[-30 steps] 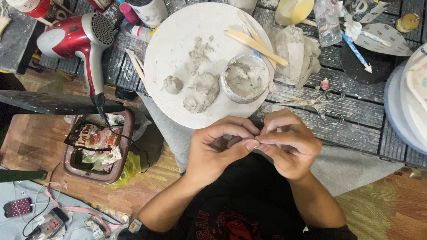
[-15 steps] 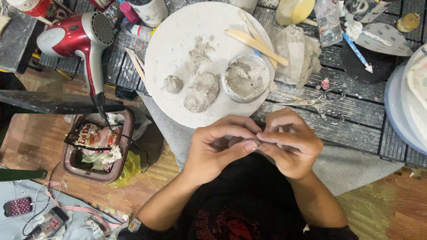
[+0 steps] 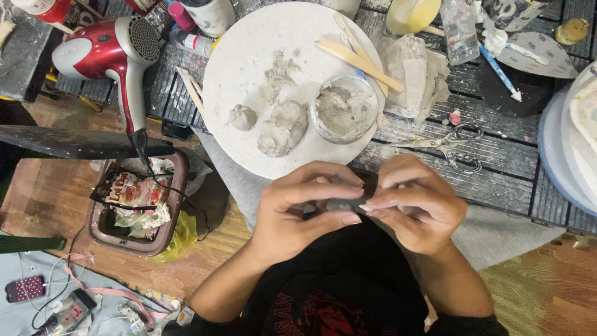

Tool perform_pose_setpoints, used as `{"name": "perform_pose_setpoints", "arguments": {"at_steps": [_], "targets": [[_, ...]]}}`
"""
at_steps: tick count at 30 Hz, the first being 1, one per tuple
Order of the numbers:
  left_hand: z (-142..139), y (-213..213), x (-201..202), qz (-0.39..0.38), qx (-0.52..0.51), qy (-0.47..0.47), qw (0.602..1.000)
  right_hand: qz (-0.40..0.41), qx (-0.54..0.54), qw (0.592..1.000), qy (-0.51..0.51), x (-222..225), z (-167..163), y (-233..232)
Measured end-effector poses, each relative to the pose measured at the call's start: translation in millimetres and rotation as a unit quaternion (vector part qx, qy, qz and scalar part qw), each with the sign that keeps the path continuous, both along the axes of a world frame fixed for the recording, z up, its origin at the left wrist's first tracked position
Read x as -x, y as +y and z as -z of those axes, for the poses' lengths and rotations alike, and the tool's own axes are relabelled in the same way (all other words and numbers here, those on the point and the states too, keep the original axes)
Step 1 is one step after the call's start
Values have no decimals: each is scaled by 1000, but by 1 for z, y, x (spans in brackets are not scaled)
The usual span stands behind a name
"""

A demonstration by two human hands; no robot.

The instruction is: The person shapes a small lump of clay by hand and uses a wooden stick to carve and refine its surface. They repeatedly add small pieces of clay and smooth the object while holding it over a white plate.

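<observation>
- Left hand (image 3: 298, 214) and right hand (image 3: 413, 208) meet near the table's (image 3: 497, 180) near edge, fingertips pinching a small grey clay piece (image 3: 349, 204) between them.
- Piece judged light, soft, easily deformed; grip gently at its ends.
- White round board (image 3: 242, 81) lies beyond.

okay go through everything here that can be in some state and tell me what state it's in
left hand: pinching a small grey piece
right hand: pinching the same small grey piece
scissors: shut, lying flat
small bowl: filled with grey clay
hair dryer: lying down, unheld
waste bin: holds wrappers
</observation>
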State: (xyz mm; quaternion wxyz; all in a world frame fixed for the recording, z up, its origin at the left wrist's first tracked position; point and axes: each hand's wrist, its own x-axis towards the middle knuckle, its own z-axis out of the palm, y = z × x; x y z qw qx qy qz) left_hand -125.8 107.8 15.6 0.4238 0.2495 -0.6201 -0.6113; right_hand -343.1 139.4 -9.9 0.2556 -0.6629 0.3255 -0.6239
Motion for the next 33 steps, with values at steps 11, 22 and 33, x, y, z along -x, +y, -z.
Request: {"name": "perform_pose_setpoints", "arguments": {"at_steps": [11,22,33], "targets": [[11,-6,1,-88,320,-3,943,-72,15,997,-32,-2,1,0],[10,-6,3,-81,361,11,929,-94,22,994,-55,-5,-3,-1],[8,-9,3,-93,389,7,916,-110,19,993,-46,0,-4,0]]}}
